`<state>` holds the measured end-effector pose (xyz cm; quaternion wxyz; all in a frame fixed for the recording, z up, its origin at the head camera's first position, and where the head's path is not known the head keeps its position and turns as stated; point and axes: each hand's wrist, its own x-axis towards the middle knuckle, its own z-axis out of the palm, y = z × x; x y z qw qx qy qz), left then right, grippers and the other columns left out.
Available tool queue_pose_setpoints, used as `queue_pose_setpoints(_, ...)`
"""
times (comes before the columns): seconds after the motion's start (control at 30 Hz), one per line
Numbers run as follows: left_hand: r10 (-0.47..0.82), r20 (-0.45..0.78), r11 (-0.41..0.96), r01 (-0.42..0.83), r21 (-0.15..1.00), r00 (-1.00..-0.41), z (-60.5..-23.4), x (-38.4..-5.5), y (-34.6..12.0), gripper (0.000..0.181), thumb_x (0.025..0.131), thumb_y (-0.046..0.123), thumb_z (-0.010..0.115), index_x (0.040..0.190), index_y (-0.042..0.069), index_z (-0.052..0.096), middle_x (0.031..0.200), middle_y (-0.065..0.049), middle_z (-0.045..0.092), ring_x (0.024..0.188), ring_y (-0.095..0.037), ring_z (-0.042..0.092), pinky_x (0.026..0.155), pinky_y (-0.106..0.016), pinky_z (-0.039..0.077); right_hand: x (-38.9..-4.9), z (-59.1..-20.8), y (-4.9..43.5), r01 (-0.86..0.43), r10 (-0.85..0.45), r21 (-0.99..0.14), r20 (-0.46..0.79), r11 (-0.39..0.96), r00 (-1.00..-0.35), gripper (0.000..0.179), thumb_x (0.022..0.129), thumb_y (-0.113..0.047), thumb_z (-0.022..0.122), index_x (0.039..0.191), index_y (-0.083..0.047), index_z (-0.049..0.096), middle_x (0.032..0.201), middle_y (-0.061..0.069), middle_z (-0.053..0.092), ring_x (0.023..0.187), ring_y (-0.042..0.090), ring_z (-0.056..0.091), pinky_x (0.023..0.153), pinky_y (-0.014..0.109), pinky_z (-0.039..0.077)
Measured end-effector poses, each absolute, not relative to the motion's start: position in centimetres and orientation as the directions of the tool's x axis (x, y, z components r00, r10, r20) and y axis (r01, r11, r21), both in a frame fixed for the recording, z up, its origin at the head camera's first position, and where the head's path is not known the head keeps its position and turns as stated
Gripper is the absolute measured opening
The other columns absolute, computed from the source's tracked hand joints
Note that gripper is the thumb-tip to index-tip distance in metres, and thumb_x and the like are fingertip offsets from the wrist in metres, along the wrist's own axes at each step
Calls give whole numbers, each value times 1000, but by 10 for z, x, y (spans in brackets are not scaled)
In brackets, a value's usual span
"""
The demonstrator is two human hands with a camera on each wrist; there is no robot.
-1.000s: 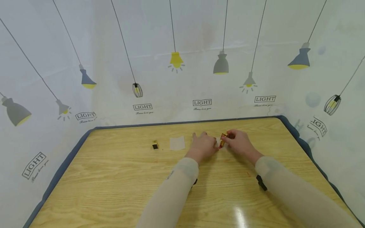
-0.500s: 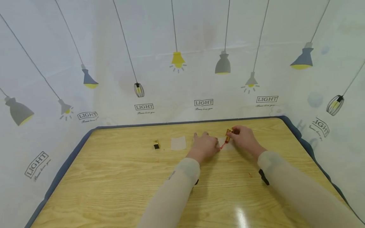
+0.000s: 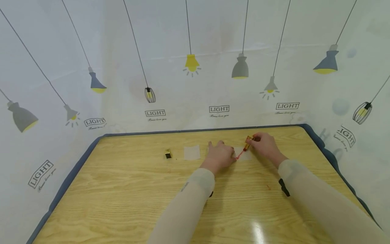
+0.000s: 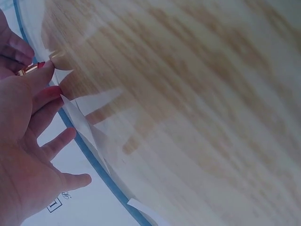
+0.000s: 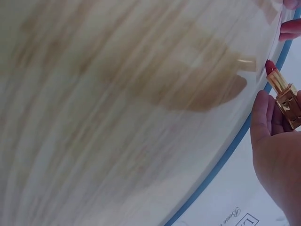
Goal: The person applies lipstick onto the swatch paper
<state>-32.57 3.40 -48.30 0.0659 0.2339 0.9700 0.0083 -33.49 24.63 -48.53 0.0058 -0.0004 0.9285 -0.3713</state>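
My right hand (image 3: 267,145) pinches a gold lipstick (image 3: 248,143), its red tip (image 5: 270,67) turned down against a white paper square (image 3: 246,156). A thin red line (image 3: 240,154) slants across that paper between the tip and my left fingers. With fingers spread, my left hand (image 3: 220,155) rests at the paper's left edge and hides part of what lies beneath it. Those spread fingers also show in the left wrist view, over raised paper edges (image 4: 82,123).
Another white paper square (image 3: 192,153) lies left of my left hand. Farther left stands a small gold and black piece (image 3: 168,154), seemingly the lipstick's cap. A small reddish mark (image 3: 268,187) is on the wooden table (image 3: 128,196). A printed wall rises behind the table's far edge.
My right hand has moved right and away from me with the lipstick, and the red line on the paper has grown longer. My left hand has stayed in place.
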Motion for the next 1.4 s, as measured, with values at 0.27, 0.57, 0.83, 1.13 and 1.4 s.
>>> queue_pose_setpoints(0.27, 449, -117, 894, 447, 43, -886, -485, -327, 34, 30, 104, 53, 65, 124, 35, 78, 133, 13, 75, 152, -24, 46, 125, -74, 28, -329, -487, 232, -53, -62, -692, 13, 720, -998, 55, 104, -32, 69, 135, 14, 63, 126, 31, 71, 114, 41, 69, 98, 52, 58)
queue_pose_setpoints(0.57, 447, -106, 895, 445, 44, -888, -488, -328, 31, 28, 103, 53, 65, 122, 37, 79, 132, 15, 75, 152, -24, 46, 124, -74, 29, -323, -489, 219, -59, -104, -726, -17, 685, -994, 48, 104, -30, 70, 131, 10, 66, 117, 25, 74, 98, 28, 72, 78, 31, 59)
queue_pose_setpoints(0.83, 450, -109, 893, 446, 55, -886, -486, -327, 30, 27, 104, 52, 65, 122, 37, 79, 136, 16, 73, 153, -24, 46, 124, -74, 28, -320, -489, 218, -49, -105, -740, -30, 671, -994, 51, 104, -30, 70, 135, 10, 64, 121, 26, 73, 100, 28, 73, 81, 32, 61)
queue_pose_setpoints(1.13, 463, -102, 886, 462, 37, -880, -483, -326, 30, 32, 103, 53, 65, 127, 34, 77, 137, 11, 74, 150, -25, 49, 123, -74, 31, -329, -488, 232, -43, -59, -691, 1, 722, -998, 58, 106, -35, 66, 141, 11, 59, 127, 30, 71, 112, 37, 69, 96, 50, 59)
queue_pose_setpoints(1.4, 466, -115, 884, 467, 24, -877, -482, -325, 33, 32, 104, 54, 64, 125, 34, 77, 137, 14, 73, 151, -24, 47, 124, -72, 31, -336, -489, 247, 7, 11, -680, 1, 733, -1000, 58, 107, -34, 64, 141, 12, 58, 131, 32, 67, 114, 39, 65, 99, 53, 56)
